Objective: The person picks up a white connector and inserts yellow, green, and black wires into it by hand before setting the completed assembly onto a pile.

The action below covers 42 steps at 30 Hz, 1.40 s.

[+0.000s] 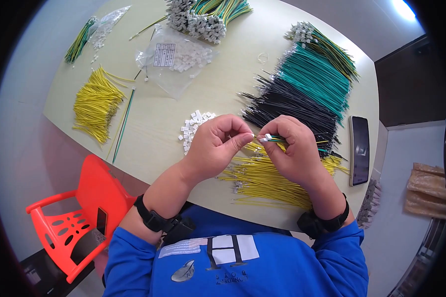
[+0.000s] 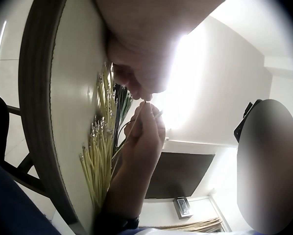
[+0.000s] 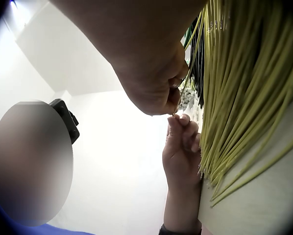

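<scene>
Both hands meet fingertip to fingertip above the yellow wires [image 1: 270, 180] near the table's front. The right hand [image 1: 297, 151] pinches a white connector [image 1: 267, 137] with green and yellow wires trailing back beneath its palm. The left hand [image 1: 215, 146] holds thumb and index finger together at a small light tip just left of that connector; exactly what it pinches is too small to tell. A pile of loose white connectors [image 1: 189, 129] lies beside the left hand. In the left wrist view the right hand [image 2: 144, 132] faces the left fingertips, with a thin wire running down from them.
Black wires [image 1: 292, 106], green wires [image 1: 317, 76] and a phone [image 1: 360, 151] lie on the right of the table [image 1: 153, 133]. At the left are more yellow wires [image 1: 96, 106]; a plastic bag of connectors [image 1: 176, 59] sits further back. A red chair [image 1: 101, 193] stands at front left.
</scene>
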{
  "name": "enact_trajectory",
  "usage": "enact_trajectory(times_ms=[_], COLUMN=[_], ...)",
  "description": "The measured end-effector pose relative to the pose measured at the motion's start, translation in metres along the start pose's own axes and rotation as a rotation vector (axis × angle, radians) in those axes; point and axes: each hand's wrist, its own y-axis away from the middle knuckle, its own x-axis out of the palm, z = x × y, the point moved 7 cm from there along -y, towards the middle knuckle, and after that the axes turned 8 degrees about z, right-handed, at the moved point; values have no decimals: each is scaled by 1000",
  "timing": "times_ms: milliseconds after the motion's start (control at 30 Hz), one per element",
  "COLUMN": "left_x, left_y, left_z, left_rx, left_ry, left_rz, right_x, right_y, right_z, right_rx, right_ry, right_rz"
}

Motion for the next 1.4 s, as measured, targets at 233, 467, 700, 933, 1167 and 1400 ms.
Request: enact_trajectory(times_ms=[233, 467, 700, 933, 1167, 1400], left_x=[1, 1, 2, 2, 2, 1], left_y=[-1, -1, -2, -2, -1, -2], left_z=[-2, -2, -4, -4, 0, 1], left_rx=[55, 45, 18, 5, -16, -9], left_ry=[18, 53, 87, 83, 88, 81], left_rz=[-15, -28, -22, -9, -4, -9], right_x=[2, 0, -19, -70, -66, -56], right_y=[0, -1, -7, -22, -50, -56], right_z=[3, 1, 0, -38, -65, -88], right_rx=[22, 58, 224, 365, 364, 363], right_ry=[-13, -42, 130, 515, 558, 549], right_rz=[29, 26, 121, -68, -76, -58])
